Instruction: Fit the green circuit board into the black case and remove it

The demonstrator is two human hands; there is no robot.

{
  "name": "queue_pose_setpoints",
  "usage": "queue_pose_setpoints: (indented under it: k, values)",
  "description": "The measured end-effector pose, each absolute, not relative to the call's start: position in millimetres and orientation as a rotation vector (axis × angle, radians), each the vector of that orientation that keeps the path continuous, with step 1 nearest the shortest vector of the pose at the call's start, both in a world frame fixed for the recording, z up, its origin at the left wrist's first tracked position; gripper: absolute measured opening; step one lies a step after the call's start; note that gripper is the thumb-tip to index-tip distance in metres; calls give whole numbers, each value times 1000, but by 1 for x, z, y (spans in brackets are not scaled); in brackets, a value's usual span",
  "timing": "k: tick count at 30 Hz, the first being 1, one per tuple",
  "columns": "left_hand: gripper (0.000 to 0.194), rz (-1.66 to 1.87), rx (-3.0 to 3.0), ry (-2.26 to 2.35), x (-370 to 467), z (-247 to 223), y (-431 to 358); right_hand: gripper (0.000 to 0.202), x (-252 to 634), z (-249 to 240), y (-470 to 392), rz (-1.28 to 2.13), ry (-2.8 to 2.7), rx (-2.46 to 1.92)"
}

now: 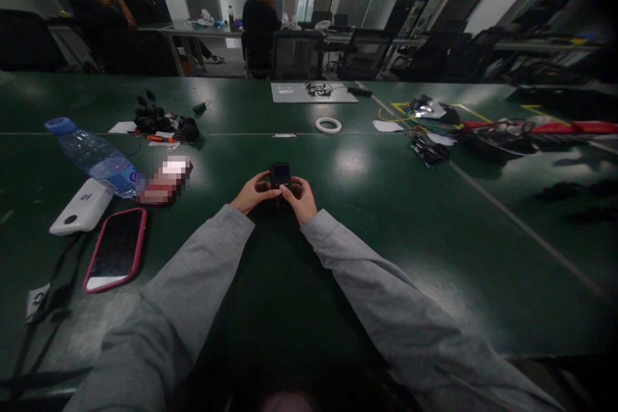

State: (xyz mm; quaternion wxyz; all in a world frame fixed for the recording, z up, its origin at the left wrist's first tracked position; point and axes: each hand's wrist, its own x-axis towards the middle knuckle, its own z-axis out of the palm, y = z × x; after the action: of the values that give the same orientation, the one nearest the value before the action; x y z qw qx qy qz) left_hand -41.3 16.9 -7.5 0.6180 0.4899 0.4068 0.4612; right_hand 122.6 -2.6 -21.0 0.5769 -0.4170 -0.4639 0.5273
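Note:
Between my two hands, over the middle of the green table, is a small black device with a dark screen near its top. My left hand grips its left side, the thumb lying across the front. On the right side my right hand is closed round it, with the thumb pressed on the front below the screen. The fingers behind the device are partly hidden. A small dark part shows beneath the thumbs, too dim to make out.
Left of my arms lie a pink-rimmed phone, a white power bank, a plastic bottle and a red phone-like object. Beyond are black cable bundles, a white tape roll and, rightward, wires. Two people sit farther back.

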Motion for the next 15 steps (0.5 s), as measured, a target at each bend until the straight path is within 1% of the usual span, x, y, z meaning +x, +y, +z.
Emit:
queue_pose_setpoints:
  k: [8, 12, 15]
  values:
    - [87, 980, 1212, 1009, -45, -8, 21, 74, 123, -21, -5, 1216, -1121, -1014]
    - [84, 1017, 1184, 974, -46, -11, 23, 68, 123, -22, -5, 1189, -1137, -989]
    - [88, 1057, 1105, 933, -48, -15, 24, 65, 123, -26, -3, 1228, -1098, -973]
